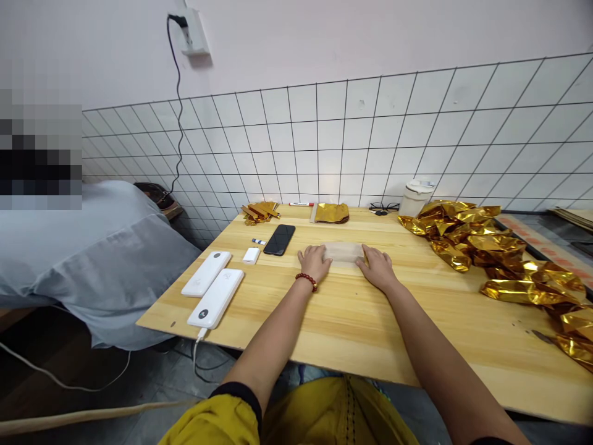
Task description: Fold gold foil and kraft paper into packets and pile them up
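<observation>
Hands flat on the clear plastic sheet [343, 252]: left hand [315, 261] presses its left end, right hand [377, 266] its right end, fingers spread, nothing pinched. Sheet's long axis runs left-right, just right of the black phone [280, 239]; gold foil pile [482, 244] farther right.

Clear sheet [343, 251] on table [352, 321], phone [280, 239] left, foil pile [491, 247] right.
</observation>
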